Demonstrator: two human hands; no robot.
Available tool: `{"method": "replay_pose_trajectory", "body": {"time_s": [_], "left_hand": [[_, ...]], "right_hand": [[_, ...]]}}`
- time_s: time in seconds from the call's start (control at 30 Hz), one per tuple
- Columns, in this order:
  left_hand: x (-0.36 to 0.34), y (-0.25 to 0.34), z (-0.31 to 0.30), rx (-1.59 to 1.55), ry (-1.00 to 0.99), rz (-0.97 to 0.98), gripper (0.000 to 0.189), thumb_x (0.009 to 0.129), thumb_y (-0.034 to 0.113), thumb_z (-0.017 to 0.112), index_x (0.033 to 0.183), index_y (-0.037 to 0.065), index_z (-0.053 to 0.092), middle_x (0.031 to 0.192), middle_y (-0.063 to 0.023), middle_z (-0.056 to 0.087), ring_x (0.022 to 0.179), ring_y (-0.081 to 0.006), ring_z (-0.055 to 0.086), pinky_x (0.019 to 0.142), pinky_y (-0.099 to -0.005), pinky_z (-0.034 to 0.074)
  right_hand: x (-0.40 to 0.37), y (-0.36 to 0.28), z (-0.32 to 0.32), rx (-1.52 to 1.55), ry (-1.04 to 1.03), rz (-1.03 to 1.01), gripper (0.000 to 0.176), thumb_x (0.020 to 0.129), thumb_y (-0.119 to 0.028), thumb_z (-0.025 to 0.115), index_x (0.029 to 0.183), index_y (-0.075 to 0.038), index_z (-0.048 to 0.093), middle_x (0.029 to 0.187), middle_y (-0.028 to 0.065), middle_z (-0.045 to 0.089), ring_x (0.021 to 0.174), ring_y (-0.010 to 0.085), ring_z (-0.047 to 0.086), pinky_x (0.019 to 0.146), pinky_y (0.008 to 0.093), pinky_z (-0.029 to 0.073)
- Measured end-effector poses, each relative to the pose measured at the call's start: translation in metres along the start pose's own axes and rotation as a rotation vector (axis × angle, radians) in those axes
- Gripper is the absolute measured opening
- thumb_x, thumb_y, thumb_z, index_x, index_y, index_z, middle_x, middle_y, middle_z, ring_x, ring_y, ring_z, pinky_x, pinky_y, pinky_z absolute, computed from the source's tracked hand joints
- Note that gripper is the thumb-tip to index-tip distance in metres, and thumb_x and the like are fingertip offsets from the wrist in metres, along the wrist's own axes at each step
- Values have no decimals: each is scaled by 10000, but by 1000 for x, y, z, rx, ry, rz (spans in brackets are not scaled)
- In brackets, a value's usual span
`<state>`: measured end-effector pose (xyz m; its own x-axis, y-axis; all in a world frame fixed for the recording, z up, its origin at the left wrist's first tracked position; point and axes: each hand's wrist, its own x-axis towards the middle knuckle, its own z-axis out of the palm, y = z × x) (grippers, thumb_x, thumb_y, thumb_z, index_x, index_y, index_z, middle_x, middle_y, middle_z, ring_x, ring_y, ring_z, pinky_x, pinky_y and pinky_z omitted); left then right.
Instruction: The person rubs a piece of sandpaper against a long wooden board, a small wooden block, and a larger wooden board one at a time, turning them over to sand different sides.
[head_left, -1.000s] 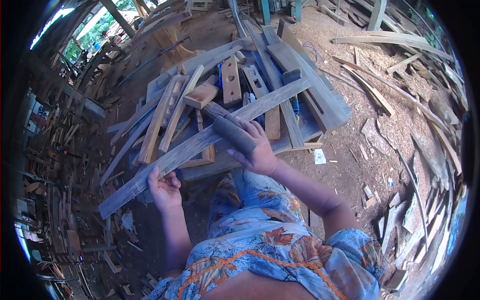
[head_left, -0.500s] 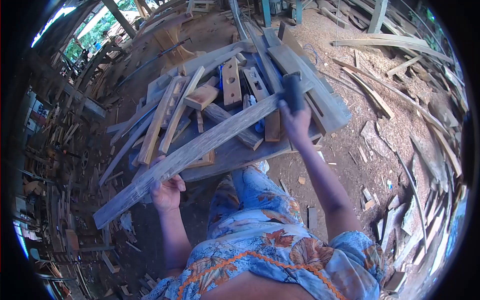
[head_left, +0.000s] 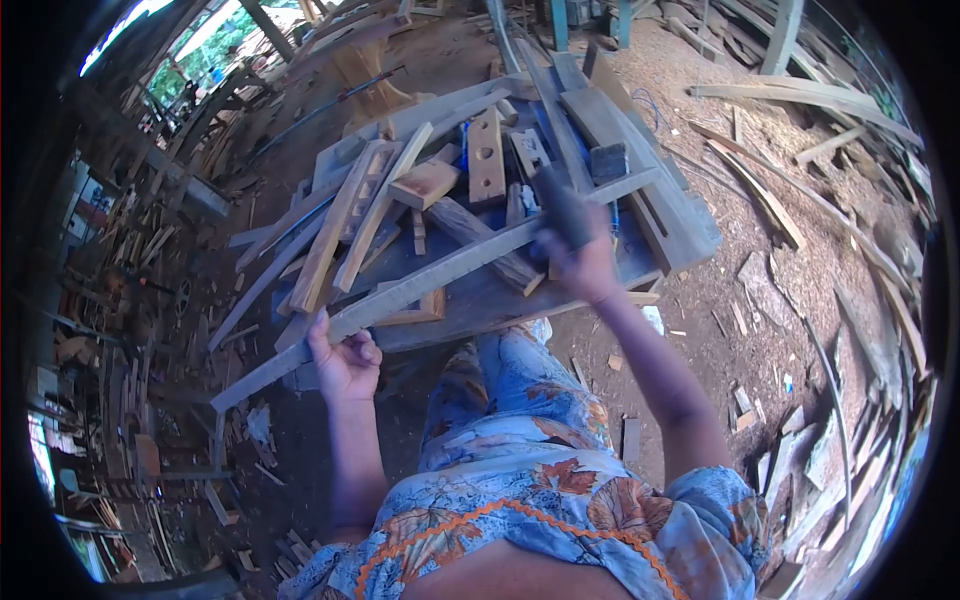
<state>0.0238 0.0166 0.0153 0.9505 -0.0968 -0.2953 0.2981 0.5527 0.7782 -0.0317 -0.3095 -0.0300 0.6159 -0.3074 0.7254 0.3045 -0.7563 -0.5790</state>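
Observation:
A long wooden plank (head_left: 425, 279) lies slanted across the work table, its narrow face upward. My left hand (head_left: 345, 362) grips it near its lower left end, thumb against the wood. My right hand (head_left: 588, 262) is closed around a dark block-like tool (head_left: 562, 208), blurred by motion, over the right half of the plank. Behind the plank are a block with round holes (head_left: 486, 155), a short wooden block (head_left: 424, 184) and a slotted piece (head_left: 350, 210).
The wooden table (head_left: 480, 318) holds several loose boards. A carved wooden stand (head_left: 368, 85) is behind it. Sawdust and long offcuts (head_left: 765, 195) cover the ground at right; stacked scraps (head_left: 150, 330) lie at left.
The plank has turned from its broad face onto its narrow edge. My right hand and the dark tool have moved left and down along it. My left thumb now presses its side.

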Motion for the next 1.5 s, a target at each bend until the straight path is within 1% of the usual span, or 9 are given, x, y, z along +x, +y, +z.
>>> {"method": "replay_pose_trajectory", "body": {"time_s": [0.07,0.2,0.3,0.5,0.83,0.9,1.0,1.2,1.5], "left_hand": [[3,-2,0,-38,22,-32,358,801,458,665,878,118,586,615,-27,601,474,-127,552,391,-218,399],[2,-5,4,-62,-19,34,355,803,447,652,903,112,590,623,-44,610,448,-143,542,390,-234,403],[8,0,0,-96,-29,60,374,800,453,646,960,118,594,639,-57,610,425,-153,510,383,-246,384],[41,41,-21,-79,8,157,497,765,538,648,906,64,597,584,-55,542,432,-141,468,381,-241,335],[115,53,-50,-300,168,124,451,771,509,612,803,59,587,611,-41,524,488,-149,464,481,-280,364],[134,44,-45,-349,225,159,418,782,483,601,820,66,589,623,-37,536,499,-146,483,479,-280,366],[157,33,-40,-392,306,165,410,785,468,605,853,64,588,639,-39,559,515,-144,520,466,-275,379],[177,31,-54,-410,418,37,461,781,488,644,906,51,571,666,-56,594,577,-141,601,511,-262,487],[167,25,-68,-540,327,-64,599,813,424,669,1143,-46,499,985,-201,628,869,-301,661,690,-368,569]], "right_hand": [[0,43,-18,102,77,399,475,833,-275,632,1245,-57,541,1098,170,603,1075,336,527,965,436,365],[10,126,-62,-395,128,745,509,845,-435,607,1045,31,644,971,233,662,923,297,648,837,388,475],[8,155,-78,-625,-19,799,651,865,-541,491,1095,49,637,1163,280,587,1185,393,498,1038,444,329],[-2,152,-65,-711,-21,713,651,886,-514,445,928,92,680,1203,283,563,1355,324,318,1125,502,145],[5,137,-64,-825,-127,716,606,882,-472,473,987,94,664,1314,276,480,1310,357,368,1110,473,200],[7,135,-64,-854,-168,664,614,884,-391,471,1455,-228,312,1364,140,486,1312,327,371,1057,531,247],[7,137,-62,-874,-179,663,717,876,-351,502,1489,-315,133,1395,88,452,1281,325,396,1034,535,274],[9,127,-61,-826,-137,585,669,889,-324,504,1478,-283,190,1314,72,512,1242,347,421,998,545,295],[4,137,-54,-840,-97,579,658,898,-327,479,1476,-261,172,1312,87,512,1237,385,413,1000,559,255]]}}
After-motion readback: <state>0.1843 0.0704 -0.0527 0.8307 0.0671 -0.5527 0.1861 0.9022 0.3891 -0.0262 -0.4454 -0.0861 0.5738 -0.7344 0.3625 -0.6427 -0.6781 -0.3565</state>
